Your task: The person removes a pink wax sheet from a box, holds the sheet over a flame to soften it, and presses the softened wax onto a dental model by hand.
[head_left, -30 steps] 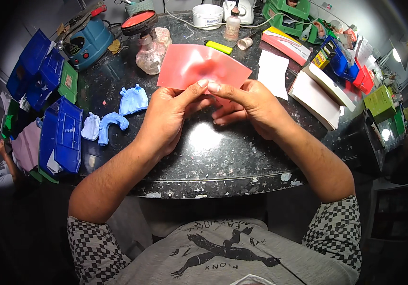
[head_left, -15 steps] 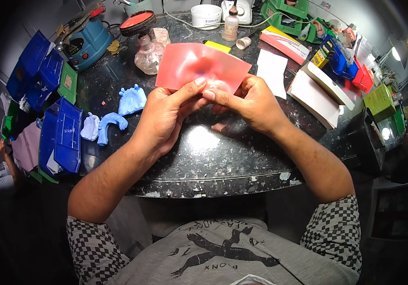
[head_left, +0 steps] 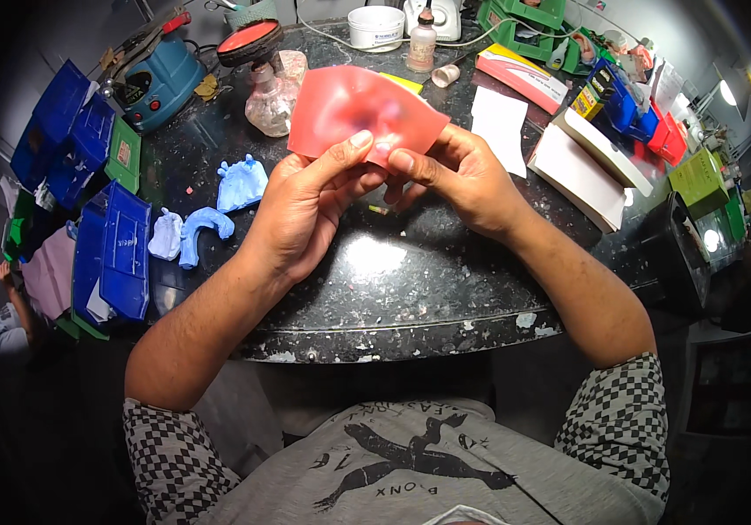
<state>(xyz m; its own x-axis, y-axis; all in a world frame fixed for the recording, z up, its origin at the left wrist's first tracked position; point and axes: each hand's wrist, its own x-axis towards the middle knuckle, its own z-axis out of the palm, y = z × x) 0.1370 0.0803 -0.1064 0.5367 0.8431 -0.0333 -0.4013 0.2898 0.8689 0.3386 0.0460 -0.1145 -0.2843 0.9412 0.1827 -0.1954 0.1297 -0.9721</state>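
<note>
A pink wax sheet [head_left: 340,105] is held up over the dark bench by both my hands. My left hand [head_left: 301,201] grips its lower edge, thumb on the near face and fingers behind. My right hand [head_left: 472,188] pinches the lower right part in the same way, its thumb close to the left one. The sheet bulges and dips around the middle, and its upper right edge curves. Whatever lies behind it is hidden. To the left of my left hand rest blue dental casts: a plate-like one [head_left: 242,184], a horseshoe-shaped one [head_left: 205,234] and a small one [head_left: 165,234].
Behind the sheet stand a stained glass bottle [head_left: 269,109], a white tub [head_left: 375,30] and a dropper bottle [head_left: 422,45]. Blue bins [head_left: 113,249] line the left. On the right lie white paper [head_left: 500,131] and an open cardboard box [head_left: 577,179]. A teal machine [head_left: 161,83] sits far left.
The sheet has become more bent, its top edge now curved and its right corner lower. My thumbs have pressed upward a little and the right hand has turned slightly.
</note>
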